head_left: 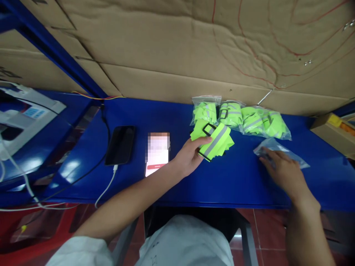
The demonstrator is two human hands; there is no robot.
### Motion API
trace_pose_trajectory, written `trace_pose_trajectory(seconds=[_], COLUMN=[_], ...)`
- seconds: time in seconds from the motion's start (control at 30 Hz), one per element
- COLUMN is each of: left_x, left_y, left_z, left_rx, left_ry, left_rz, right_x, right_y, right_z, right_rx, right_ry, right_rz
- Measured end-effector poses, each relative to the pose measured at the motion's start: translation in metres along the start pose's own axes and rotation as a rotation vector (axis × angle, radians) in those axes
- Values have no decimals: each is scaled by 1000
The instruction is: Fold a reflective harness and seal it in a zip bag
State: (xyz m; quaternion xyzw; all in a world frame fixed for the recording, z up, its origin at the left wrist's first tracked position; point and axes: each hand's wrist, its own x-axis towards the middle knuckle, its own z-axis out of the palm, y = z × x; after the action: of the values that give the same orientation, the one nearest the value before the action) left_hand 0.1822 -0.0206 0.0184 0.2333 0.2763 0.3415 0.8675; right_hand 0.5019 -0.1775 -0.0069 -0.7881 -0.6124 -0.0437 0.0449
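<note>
My left hand is closed around a folded neon-yellow reflective strap with grey stripes and a black buckle. I hold it a little above the blue table, in front of the packed bags. Farther right, my right hand has its fingers and thumb closed on the left part of a clear plastic bag, which looks flat. Behind both hands, several clear bags with similar neon straps inside, such as this packed bag, stand in a row against the cardboard.
On the blue table lie a dark phone with a white cable and a lit phone. A white device with cables sits at the far left. Cardboard lines the back; a cardboard box stands right.
</note>
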Motion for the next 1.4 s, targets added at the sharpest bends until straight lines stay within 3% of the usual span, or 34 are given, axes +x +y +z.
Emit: trace_pose_trajectory(seconds=[0.07, 0.13, 0.17, 0.3, 0.33, 0.5, 0.63, 0.8, 0.87, 0.93, 1.03, 1.1, 1.23, 1.4], left_x=[-4, -10, -13, -27, -30, -37, -35, -33, -32, -30, -26, -24, -23, -30], left_y=[0, -2, -4, -13, -16, -23, -21, -15, -9, -3, 3, 3, -1, -7], left_z=[2, 3, 3, -5, -8, -18, -17, -8, -5, -3, -6, -10, -18, -18], left_rx=[24, 51, 72, 184, 203, 280, 287, 289, 279, 264, 233, 225, 322, 414], left_ry=[-18, -55, -69, -75, -80, -145, -205, -260, -244, -231, -228, -244, -344, -347], left_rz=[-14, -28, -36, -81, -90, -112, -129, -118, -71, -16, 19, -19, -80, -14], right_x=[-3, -1, 2, 18, 19, 2, -19, -2, 21, 46, 77, 86, 79, 68], right_y=[-18, -37, -47, -75, -78, -76, -80, -108, -120, -127, -130, -129, -126, -133], right_z=[0, -6, -9, -11, -9, 0, -3, -24, -36, -42, -38, -28, -10, -12], right_rx=[133, 186, 150, -145, -179, -122, 123, 433, 562, 725, 998, 1091, 1151, 1122], right_ry=[2, -54, -60, 34, 53, 90, 173, 295, 255, 132, -130, -230, -234, -131], right_rz=[-281, -368, -312, 147, 195, 62, -30, -218, -342, -420, -405, -378, -388, -390])
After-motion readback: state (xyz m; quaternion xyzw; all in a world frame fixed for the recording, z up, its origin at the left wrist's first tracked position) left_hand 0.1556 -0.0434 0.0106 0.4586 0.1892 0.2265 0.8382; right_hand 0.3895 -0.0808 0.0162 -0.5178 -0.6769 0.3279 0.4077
